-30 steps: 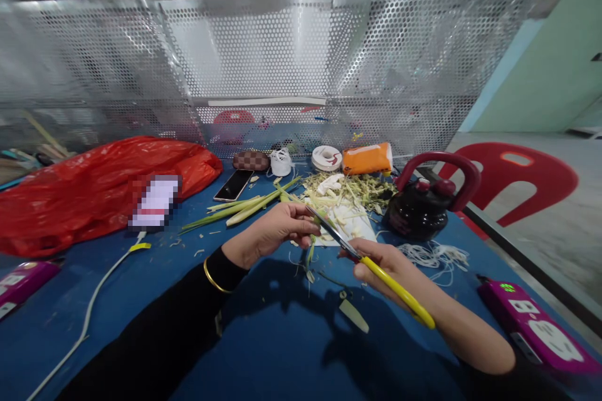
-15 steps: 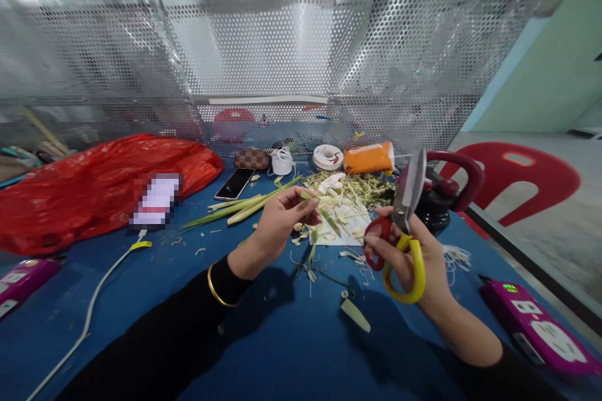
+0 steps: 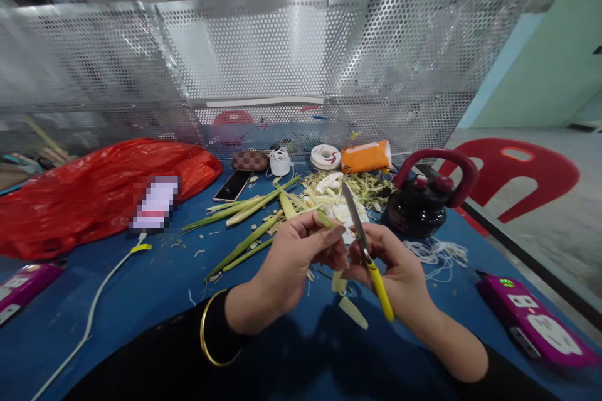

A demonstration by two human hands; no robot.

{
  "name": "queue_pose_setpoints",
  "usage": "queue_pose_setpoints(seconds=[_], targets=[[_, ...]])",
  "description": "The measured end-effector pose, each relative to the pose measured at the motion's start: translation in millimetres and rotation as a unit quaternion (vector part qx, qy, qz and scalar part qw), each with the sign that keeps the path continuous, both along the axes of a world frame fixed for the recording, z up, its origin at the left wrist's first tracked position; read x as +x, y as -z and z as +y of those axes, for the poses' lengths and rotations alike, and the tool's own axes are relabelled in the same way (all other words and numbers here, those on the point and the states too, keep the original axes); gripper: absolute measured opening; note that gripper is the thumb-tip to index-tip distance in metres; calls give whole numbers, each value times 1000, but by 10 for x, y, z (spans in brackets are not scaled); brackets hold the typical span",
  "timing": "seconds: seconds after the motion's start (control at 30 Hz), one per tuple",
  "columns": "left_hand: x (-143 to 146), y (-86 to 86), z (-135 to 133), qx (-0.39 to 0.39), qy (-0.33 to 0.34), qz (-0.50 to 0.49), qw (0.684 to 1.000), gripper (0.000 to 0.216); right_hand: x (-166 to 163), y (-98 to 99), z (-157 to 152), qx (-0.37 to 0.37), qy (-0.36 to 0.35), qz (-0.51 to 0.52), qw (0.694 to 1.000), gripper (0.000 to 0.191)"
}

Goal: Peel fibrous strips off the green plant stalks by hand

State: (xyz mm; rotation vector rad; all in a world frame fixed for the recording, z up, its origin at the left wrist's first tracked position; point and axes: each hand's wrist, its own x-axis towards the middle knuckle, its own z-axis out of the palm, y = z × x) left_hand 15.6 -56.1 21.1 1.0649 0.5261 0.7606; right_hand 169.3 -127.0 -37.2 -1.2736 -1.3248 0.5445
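My left hand (image 3: 294, 260) is closed in a pinch on a green lemongrass stalk (image 3: 244, 243) that trails down-left over the blue table (image 3: 141, 300). My right hand (image 3: 395, 269) grips yellow-handled scissors (image 3: 364, 244), blades pointing up and away, and its fingers meet the left hand's at the stalk's end. A cut pale piece (image 3: 353, 313) lies on the table just below both hands. More lemongrass stalks (image 3: 244, 205) and a heap of trimmings (image 3: 348, 191) lie behind the hands.
A black kettle with a red handle (image 3: 423, 203) stands right of the trimmings, white string (image 3: 437, 253) beside it. A red plastic bag (image 3: 94, 191), a phone (image 3: 234, 185), tape roll (image 3: 326, 157), orange packet (image 3: 367, 157), purple power strips (image 3: 536, 329) and a perforated metal screen (image 3: 282, 68) ring the table.
The right hand swung the scissors up, then brought them back in beside the left hand. Both hands moved nearer me, and the left now holds a long stalk.
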Motion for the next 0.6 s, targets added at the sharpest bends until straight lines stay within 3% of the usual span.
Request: queue_pose_setpoints(seconds=[0.2, 0.33, 0.5, 0.6], targets=[[59, 54, -10, -75, -17, 22, 997, 23, -108, -33, 18, -34, -10, 43, 998, 38], [84, 79, 42, -74, -10, 26, 997, 20, -96, -84, 53, -70, -42, 99, 992, 32], [80, 129, 450, 15, -89, 64, 994, 23, -3, -87, 105, -144, -50, 207, 966, 37], [52, 200, 708, 157, -110, 131, 973, 16, 25, -85, 114, -160, -44, 249, 954, 36]])
